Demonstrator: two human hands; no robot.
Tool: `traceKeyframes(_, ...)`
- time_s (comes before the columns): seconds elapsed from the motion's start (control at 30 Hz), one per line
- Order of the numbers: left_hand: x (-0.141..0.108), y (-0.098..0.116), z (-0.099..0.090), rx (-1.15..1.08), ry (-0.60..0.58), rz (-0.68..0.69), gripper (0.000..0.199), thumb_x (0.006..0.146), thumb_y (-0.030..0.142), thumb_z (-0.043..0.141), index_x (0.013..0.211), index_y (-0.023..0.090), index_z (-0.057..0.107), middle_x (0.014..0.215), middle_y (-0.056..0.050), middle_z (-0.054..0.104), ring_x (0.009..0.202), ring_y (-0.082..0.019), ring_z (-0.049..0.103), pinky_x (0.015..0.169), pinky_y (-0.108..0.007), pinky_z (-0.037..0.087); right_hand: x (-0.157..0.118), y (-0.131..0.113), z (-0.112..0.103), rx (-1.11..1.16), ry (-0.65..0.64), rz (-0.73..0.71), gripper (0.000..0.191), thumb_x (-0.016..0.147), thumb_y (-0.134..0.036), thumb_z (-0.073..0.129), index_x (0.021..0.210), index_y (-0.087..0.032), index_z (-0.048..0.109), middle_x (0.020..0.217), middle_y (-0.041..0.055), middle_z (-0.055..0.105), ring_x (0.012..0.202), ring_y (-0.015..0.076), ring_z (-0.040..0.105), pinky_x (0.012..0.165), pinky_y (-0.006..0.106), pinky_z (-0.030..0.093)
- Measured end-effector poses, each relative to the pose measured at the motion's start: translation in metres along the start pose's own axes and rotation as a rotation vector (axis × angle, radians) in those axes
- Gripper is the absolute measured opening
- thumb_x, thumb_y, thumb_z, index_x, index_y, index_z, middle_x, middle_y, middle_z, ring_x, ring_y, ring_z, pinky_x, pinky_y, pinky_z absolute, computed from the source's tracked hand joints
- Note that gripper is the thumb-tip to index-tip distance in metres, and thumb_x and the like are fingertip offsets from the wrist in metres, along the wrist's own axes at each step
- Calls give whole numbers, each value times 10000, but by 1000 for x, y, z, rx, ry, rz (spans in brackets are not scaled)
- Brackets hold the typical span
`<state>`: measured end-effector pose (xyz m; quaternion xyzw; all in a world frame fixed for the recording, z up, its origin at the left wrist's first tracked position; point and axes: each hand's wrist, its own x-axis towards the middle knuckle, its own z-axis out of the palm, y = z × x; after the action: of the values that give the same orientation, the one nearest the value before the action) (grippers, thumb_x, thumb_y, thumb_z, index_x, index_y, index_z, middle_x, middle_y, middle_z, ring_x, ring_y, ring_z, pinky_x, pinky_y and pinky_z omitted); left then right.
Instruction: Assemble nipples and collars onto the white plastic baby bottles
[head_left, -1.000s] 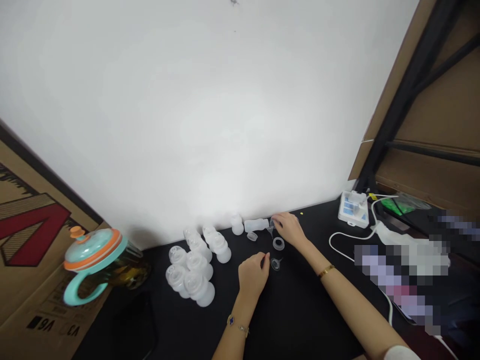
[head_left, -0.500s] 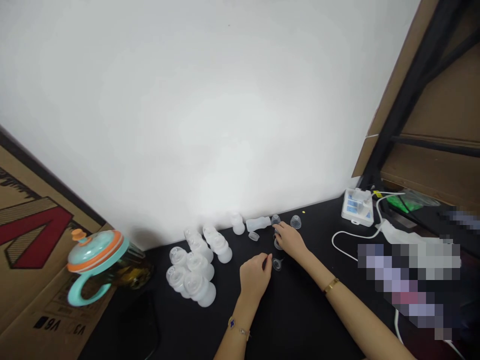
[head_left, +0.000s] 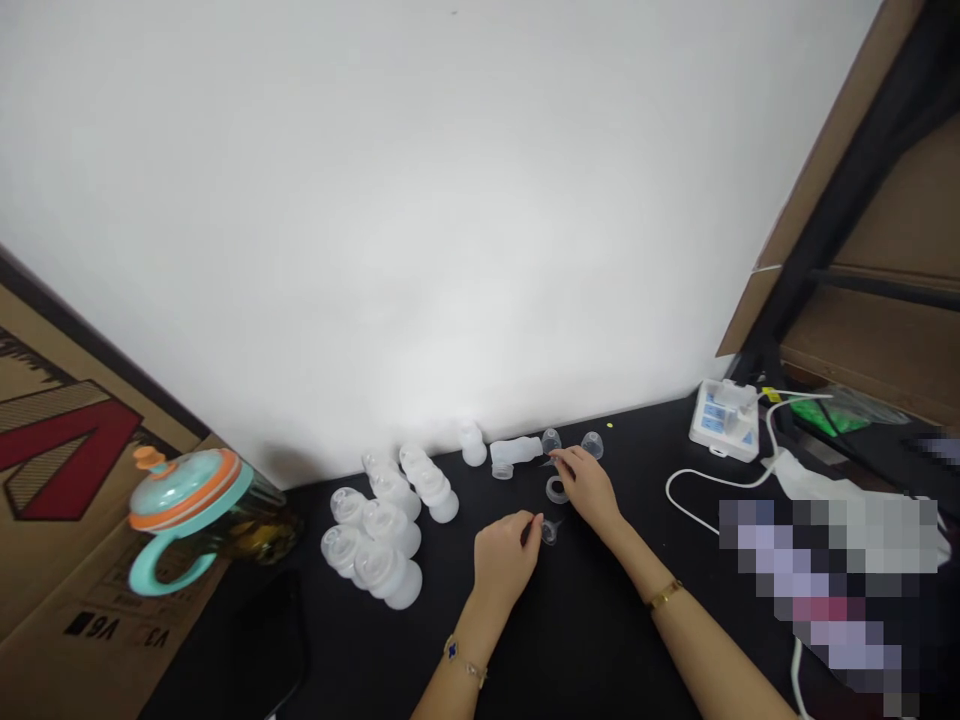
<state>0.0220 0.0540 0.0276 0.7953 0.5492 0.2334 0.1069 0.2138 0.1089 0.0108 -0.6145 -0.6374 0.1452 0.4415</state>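
My left hand (head_left: 508,550) is closed low over the black table, its thumb and fingertips pinched at the edge of a clear bottle nipple (head_left: 550,533). My right hand (head_left: 589,487) reaches farther forward with its fingertips together at a small, clear piece too indistinct to name. Between the hands lies a translucent ring (head_left: 556,490). Just beyond my right fingers are a clear dome cap (head_left: 551,441) and a second dome cap (head_left: 592,444). A white bottle body (head_left: 517,450) lies on its side, with a small clear round part (head_left: 502,470) in front of it.
Several capped white bottles (head_left: 386,570) stand grouped on the left, and another bottle (head_left: 472,444) is by the wall. A teal-lidded jug (head_left: 202,520) and a dark phone (head_left: 270,640) sit farther left. A power strip (head_left: 724,420) and white cable (head_left: 679,500) occupy the right.
The view has shifted slightly. The nipple at my left fingertips has turned. My right hand has shifted a little, uncovering more of the ring; the small round part by the lying bottle now sits differently.
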Motion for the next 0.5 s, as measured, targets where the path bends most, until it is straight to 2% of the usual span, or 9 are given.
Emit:
traceKeyframes(0.07, 0, -1, 0, -1, 4, -3, 324, 1013, 363, 511, 809, 242, 732, 719, -5, 721, 655, -143, 656, 586, -262, 322, 1, -2, -4, 358, 26, 151, 227, 891, -332, 611, 1041, -233, 750, 946, 67, 707, 909, 251, 665, 778, 354, 532)
traceKeyframes(0.13, 0, -3, 1, -1, 13, -5, 329, 1013, 364, 507, 806, 244, 732, 714, -4, 719, 648, -143, 652, 586, -260, 323, 1, -6, -8, 752, -25, 350, 281, 822, -383, 713, 1055, -231, 749, 901, 51, 709, 850, 238, 683, 732, 344, 543)
traceKeyframes(0.23, 1, -4, 0, -3, 23, -11, 337, 1014, 365, 503, 799, 245, 734, 702, -2, 715, 633, -139, 645, 583, -259, 324, -1, -12, -13, 1152, -134, 539, 327, 740, -334, 811, 1042, -223, 752, 868, 46, 717, 791, 207, 695, 734, 334, 555)
traceKeyframes(0.37, 2, -4, -1, -5, 13, -16, 344, 1014, 361, 495, 800, 243, 738, 708, -6, 718, 641, -138, 649, 582, -255, 330, -3, -14, -14, 1286, -197, 600, 309, 698, -237, 829, 998, -212, 760, 848, 46, 725, 685, 170, 671, 661, 306, 557)
traceKeyframes(0.5, 1, -4, -2, -12, 19, -8, 340, 1012, 349, 502, 786, 239, 731, 698, -1, 710, 631, -133, 640, 581, -258, 326, -4, -13, -12, 1273, -194, 631, 299, 697, -221, 802, 991, -204, 754, 851, 54, 736, 727, 187, 693, 672, 309, 565)
